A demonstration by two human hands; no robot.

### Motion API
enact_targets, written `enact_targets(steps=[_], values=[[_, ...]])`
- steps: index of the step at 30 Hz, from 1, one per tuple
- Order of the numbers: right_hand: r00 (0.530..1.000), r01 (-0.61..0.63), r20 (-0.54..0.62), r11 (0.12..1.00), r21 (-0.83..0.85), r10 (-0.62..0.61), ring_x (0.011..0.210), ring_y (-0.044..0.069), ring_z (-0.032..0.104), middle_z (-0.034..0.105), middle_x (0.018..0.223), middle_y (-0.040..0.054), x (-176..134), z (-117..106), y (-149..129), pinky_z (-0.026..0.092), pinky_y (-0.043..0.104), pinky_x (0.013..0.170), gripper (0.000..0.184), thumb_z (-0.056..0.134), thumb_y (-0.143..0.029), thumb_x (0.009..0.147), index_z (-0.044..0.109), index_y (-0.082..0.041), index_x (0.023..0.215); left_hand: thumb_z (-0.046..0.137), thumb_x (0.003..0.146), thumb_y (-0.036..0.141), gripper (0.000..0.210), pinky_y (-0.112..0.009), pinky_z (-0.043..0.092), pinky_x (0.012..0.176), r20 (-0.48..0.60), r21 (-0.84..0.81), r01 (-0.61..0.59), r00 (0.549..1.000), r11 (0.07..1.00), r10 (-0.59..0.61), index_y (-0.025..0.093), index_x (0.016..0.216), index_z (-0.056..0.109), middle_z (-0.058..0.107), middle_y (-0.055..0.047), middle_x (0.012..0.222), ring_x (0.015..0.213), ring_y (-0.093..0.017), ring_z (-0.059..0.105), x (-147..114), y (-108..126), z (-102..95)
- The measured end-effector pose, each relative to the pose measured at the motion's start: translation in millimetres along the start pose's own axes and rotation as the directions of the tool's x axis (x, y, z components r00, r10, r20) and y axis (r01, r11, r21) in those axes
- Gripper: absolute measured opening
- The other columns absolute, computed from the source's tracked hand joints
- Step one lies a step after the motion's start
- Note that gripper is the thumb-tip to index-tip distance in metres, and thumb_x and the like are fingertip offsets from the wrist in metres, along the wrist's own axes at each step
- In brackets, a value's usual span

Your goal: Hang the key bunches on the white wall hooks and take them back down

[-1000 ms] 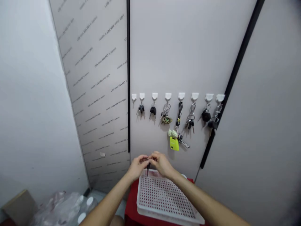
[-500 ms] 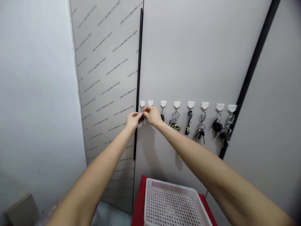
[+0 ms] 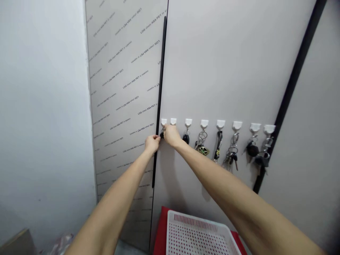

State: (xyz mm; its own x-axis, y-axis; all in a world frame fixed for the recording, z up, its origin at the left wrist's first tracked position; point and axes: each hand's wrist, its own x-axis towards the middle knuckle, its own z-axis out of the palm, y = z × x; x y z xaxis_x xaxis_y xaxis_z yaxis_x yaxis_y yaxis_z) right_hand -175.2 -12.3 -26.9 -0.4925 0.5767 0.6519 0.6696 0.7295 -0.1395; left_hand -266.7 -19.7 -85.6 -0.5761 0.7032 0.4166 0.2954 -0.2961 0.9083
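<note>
A small set of keys (image 3: 162, 134) with a black part hangs below the leftmost white hook (image 3: 164, 121). My left hand (image 3: 152, 143) comes from the left, thumb and fingers pinched at the edge of the black part. Just under that hook, the fingers of my right hand (image 3: 171, 135) close on the upper, metal end of the keys, hiding much of it. The second hook (image 3: 173, 121) shows right above my right hand. Beside that hand, a black key fob (image 3: 186, 138) hangs from the third hook (image 3: 188, 122).
Further right, several hooks carry key bunches (image 3: 232, 156), a round green-and-gold charm (image 3: 203, 151) and a black strap (image 3: 219, 143). Black handle strips (image 3: 161, 85) edge the light cabinet door (image 3: 225, 63). Below stands a white perforated basket (image 3: 196, 219) on something red (image 3: 160, 226).
My right fingers have moved up toward the leftmost hook, and my left hand sits slightly lower and apart from them. The whole view has shifted, with everything appearing lower and farther right.
</note>
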Motion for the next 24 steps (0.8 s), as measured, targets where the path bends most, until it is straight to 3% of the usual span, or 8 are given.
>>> enact_targets(steps=[3, 7, 10, 13, 16, 19, 21, 24], values=[[0.998, 0.063, -0.001, 0.998, 0.03, -0.063, 0.085, 0.015, 0.047, 0.052, 0.094, 0.0092, -42.4, 6.0, 9.5, 0.034, 0.022, 0.074, 0.033, 0.034, -0.011, 0.068, 0.046, -0.014, 0.098, 0.045, 0.062, 0.016, 0.009, -0.02, 0.038, 0.051, 0.059, 0.012, 0.049, 0.997, 0.999, -0.049, 0.013, 0.067, 0.052, 0.053, -0.001, 0.055, 0.051, -0.008, 0.048, -32.4, -23.9, -1.1], [0.96, 0.096, 0.256, 0.992, 0.085, -0.115, 0.075, 0.014, 0.05, 0.056, 0.084, 0.0044, -131.5, 33.8, 40.5, 0.037, 0.02, 0.069, 0.026, 0.037, -0.019, 0.066, 0.053, -0.022, 0.086, 0.043, 0.06, 0.014, 0.009, -0.02, 0.037, 0.048, 0.241, 0.02, 0.118, 0.963, 0.993, -0.119, 0.015, 0.063, 0.051, 0.053, 0.0, 0.052, 0.047, -0.008, 0.047, -102.6, -56.9, 14.9], [0.921, 0.009, 0.387, 0.997, 0.071, -0.036, 0.067, 0.015, 0.053, 0.059, 0.075, 0.0026, -201.3, 53.1, 75.4, 0.039, 0.022, 0.062, 0.025, 0.038, -0.018, 0.063, 0.057, -0.022, 0.079, 0.044, 0.057, 0.015, 0.009, -0.024, 0.04, 0.053, 0.439, 0.079, 0.106, 0.889, 0.991, -0.13, 0.016, 0.061, 0.052, 0.056, -0.001, 0.057, 0.053, -0.012, 0.05, -156.4, -84.4, 34.7], [0.878, -0.121, 0.468, 0.993, 0.01, 0.103, 0.07, 0.017, 0.053, 0.059, 0.076, 0.0043, -255.6, 55.9, 114.1, 0.038, 0.025, 0.062, 0.026, 0.037, -0.016, 0.062, 0.058, -0.02, 0.076, 0.044, 0.056, 0.018, 0.013, -0.028, 0.039, 0.064, 0.612, 0.257, -0.036, 0.779, 0.966, -0.134, 0.02, 0.063, 0.055, 0.059, -0.002, 0.067, 0.066, -0.016, 0.053, -193.2, -109.2, 46.7], [0.853, -0.225, 0.476, 0.974, -0.03, 0.212, 0.075, 0.017, 0.051, 0.058, 0.08, 0.0049, -292.0, 46.3, 143.4, 0.036, 0.024, 0.067, 0.025, 0.037, -0.014, 0.064, 0.058, -0.021, 0.076, 0.043, 0.056, 0.019, 0.018, -0.03, 0.036, 0.073, 0.676, 0.419, -0.248, 0.728, 0.874, -0.118, 0.022, 0.069, 0.056, 0.059, -0.004, 0.079, 0.078, -0.019, 0.051, -209.1, -122.7, 46.6], [0.871, -0.169, 0.472, 0.985, 0.023, 0.138, 0.078, 0.014, 0.049, 0.058, 0.08, 0.0035, -314.1, 38.2, 153.3, 0.034, 0.022, 0.072, 0.023, 0.037, -0.014, 0.066, 0.057, -0.019, 0.076, 0.041, 0.059, 0.023, 0.022, -0.03, 0.033, 0.078, 0.725, 0.524, -0.41, 0.674, 0.746, -0.139, 0.022, 0.076, 0.054, 0.056, -0.002, 0.09, 0.087, -0.019, 0.048, -212.6, -124.1, 45.2], [0.886, -0.109, 0.458, 0.993, 0.051, 0.074, 0.077, 0.013, 0.049, 0.058, 0.077, 0.0038, -321.5, 38.1, 153.4, 0.034, 0.023, 0.073, 0.022, 0.037, -0.017, 0.068, 0.058, -0.017, 0.075, 0.037, 0.062, 0.028, 0.027, -0.031, 0.032, 0.079, 0.762, 0.588, -0.518, 0.613, 0.621, -0.209, 0.02, 0.083, 0.052, 0.054, -0.003, 0.095, 0.09, -0.02, 0.046, -213.6, -121.9, 47.7], [0.893, -0.175, 0.433, 0.981, 0.08, 0.124, 0.078, 0.012, 0.049, 0.058, 0.081, 0.004, -325.6, 43.3, 155.7, 0.034, 0.021, 0.073, 0.022, 0.037, -0.016, 0.069, 0.057, -0.014, 0.079, 0.028, 0.067, 0.03, 0.037, -0.031, 0.032, 0.079, 0.787, 0.617, -0.657, 0.525, 0.434, -0.324, 0.012, 0.093, 0.048, 0.05, -0.01, 0.102, 0.091, -0.021, 0.045, -216.2, -118.3, 55.3]])
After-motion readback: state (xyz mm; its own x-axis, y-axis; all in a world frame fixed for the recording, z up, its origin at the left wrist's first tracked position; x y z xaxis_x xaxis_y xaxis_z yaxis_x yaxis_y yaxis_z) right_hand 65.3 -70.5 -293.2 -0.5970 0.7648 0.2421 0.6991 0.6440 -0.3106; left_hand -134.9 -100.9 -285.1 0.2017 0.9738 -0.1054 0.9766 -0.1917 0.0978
